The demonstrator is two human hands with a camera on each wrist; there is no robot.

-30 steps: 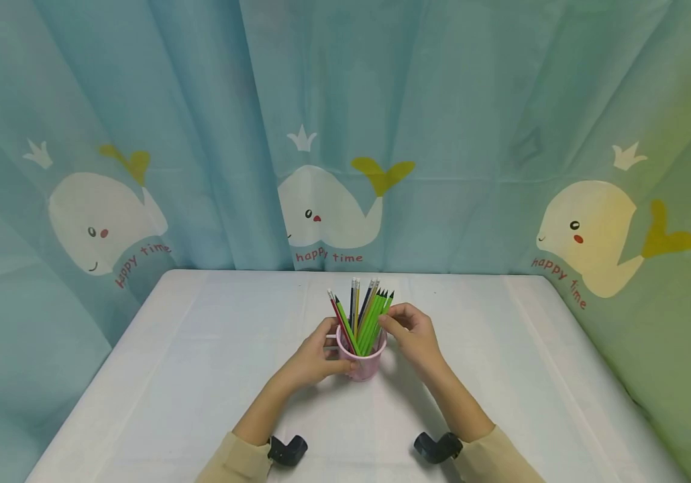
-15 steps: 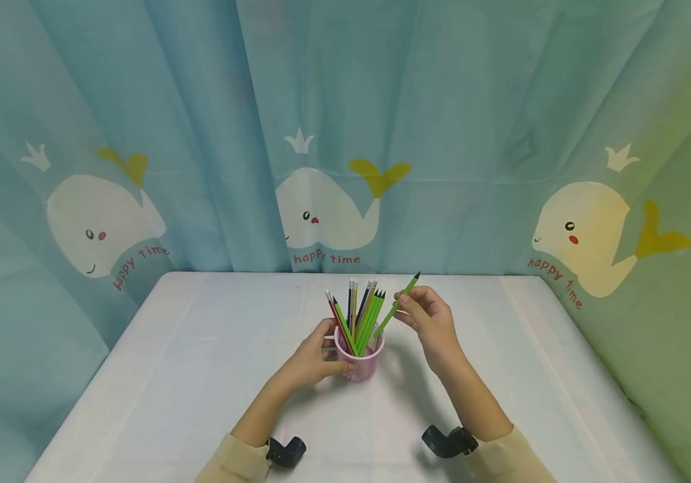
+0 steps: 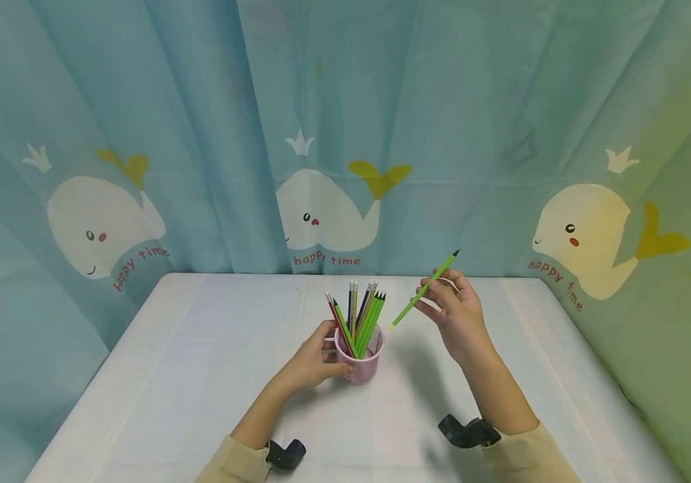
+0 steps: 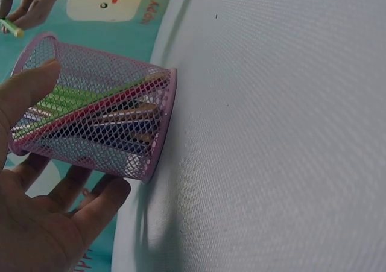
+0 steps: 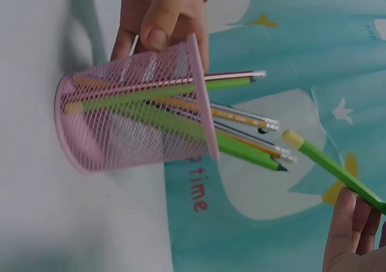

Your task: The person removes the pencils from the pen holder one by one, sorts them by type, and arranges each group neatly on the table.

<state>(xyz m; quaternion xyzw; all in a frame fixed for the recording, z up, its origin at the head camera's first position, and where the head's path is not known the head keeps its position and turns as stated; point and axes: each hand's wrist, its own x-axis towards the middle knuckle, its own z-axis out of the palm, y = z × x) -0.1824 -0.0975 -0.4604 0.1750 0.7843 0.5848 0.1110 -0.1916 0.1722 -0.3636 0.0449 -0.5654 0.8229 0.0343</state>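
A pink mesh pencil cup point(image 3: 365, 369) stands upright on the white table, holding several pencils: green ones point(image 3: 372, 322), a red one and some with white-tipped ends. My left hand point(image 3: 312, 359) grips the cup around its left side, thumb in front; the left wrist view shows the fingers point(image 4: 99, 208) along the mesh wall. To the cup's right and above the table, my right hand point(image 3: 457, 315) pinches a green pencil point(image 3: 420, 292). That pencil slants, its dark tip up to the right and its pale end down toward the cup, apart from the rim.
The white table point(image 3: 219, 335) spreads around the cup on both sides. Behind it hangs a blue-green curtain point(image 3: 472, 134) with printed whales. A black wrist-worn device sits on each forearm.
The right hand has drawn one green pencil up out of the cup and carried it to the right. The left hand keeps its hold on the cup, which stays in place.
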